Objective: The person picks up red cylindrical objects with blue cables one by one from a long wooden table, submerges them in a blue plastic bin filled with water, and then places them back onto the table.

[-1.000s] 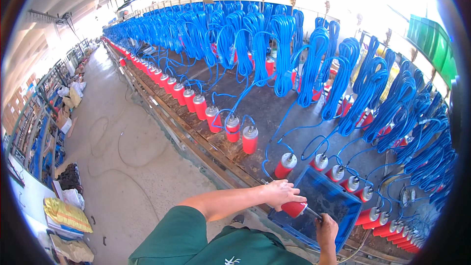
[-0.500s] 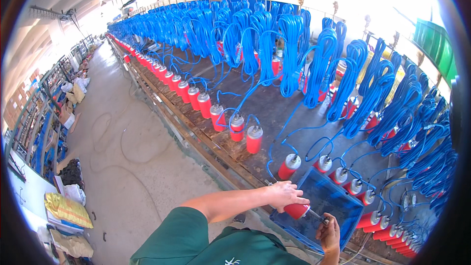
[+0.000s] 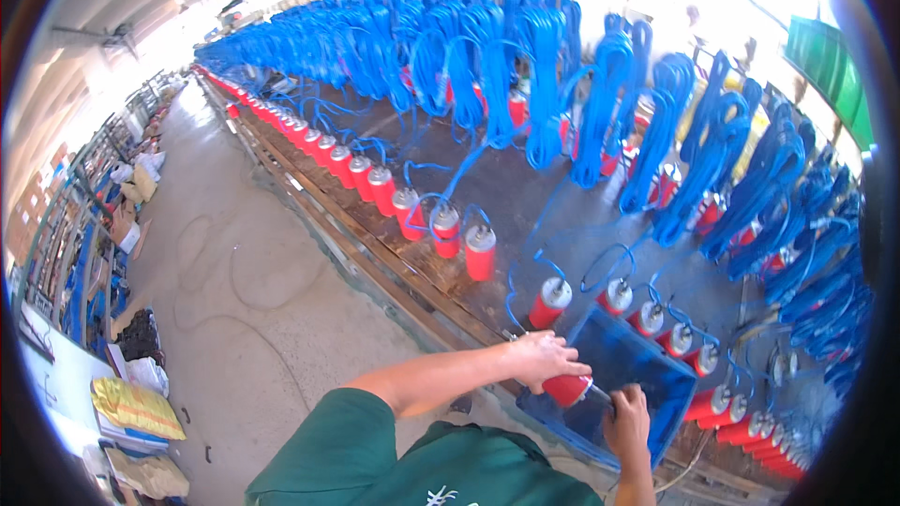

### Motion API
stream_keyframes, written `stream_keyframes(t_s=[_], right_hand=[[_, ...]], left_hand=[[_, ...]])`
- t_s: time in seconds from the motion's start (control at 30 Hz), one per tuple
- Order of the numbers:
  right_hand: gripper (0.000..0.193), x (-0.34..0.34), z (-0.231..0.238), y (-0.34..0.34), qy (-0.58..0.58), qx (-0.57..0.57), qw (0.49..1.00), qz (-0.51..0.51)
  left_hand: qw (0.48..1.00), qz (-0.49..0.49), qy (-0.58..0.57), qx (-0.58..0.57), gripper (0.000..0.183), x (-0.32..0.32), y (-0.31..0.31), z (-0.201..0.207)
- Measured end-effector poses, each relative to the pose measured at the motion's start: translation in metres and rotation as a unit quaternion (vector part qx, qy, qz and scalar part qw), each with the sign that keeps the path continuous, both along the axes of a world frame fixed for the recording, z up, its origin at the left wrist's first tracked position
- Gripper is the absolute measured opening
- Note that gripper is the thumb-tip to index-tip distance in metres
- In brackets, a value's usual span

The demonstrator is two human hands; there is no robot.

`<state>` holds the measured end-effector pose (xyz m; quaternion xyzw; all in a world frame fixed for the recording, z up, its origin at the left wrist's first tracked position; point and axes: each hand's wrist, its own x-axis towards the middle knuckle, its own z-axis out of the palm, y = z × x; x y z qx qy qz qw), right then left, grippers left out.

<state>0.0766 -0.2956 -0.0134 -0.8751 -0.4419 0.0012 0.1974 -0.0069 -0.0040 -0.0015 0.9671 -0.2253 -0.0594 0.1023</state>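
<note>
My left hand (image 3: pixel 542 359) is wrapped round a red cylinder (image 3: pixel 568 391) with a silver end, held tilted above a blue plastic crate (image 3: pixel 677 417). From the cylinder's end a thin metal rod (image 3: pixel 597 395) reaches toward my right hand (image 3: pixel 626 420). The right fingers are curled closed round the rod's far end, so what sits there is hidden. Just beyond my left hand, another red cylinder (image 3: pixel 549 304) with a silver cap and blue cable stands on the bench.
Red capped cylinders (image 3: pixel 380 189) line the bench edge (image 3: pixel 375 276) into the distance, with more (image 3: pixel 710 403) right of the crate. Coiled blue cables (image 3: pixel 600 98) hang along the back. On the left, a hose (image 3: pixel 272 305) lies across the floor, near a yellow sack (image 3: pixel 138 408).
My right hand has turned and its fingers have closed further round the rod's end. The left hand keeps hold of the red cylinder. The whole view has shifted slightly.
</note>
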Motion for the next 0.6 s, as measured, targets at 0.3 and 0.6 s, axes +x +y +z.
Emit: stream_keyframes(t_s=[0.3, 0.6], right_hand=[[0.028, 0.042, 0.012, 0.028, 0.274, -0.058, 0.958, 0.067], [0.040, 0.036, 0.036, 0.038, 0.344, -0.145, 0.927, 0.029]], left_hand=[[0.999, 0.000, -0.020, 0.039, 0.104, 0.003, 0.017, 0.015], [0.997, -0.003, -0.016, 0.070, 0.107, 0.004, 0.009, 0.010]])
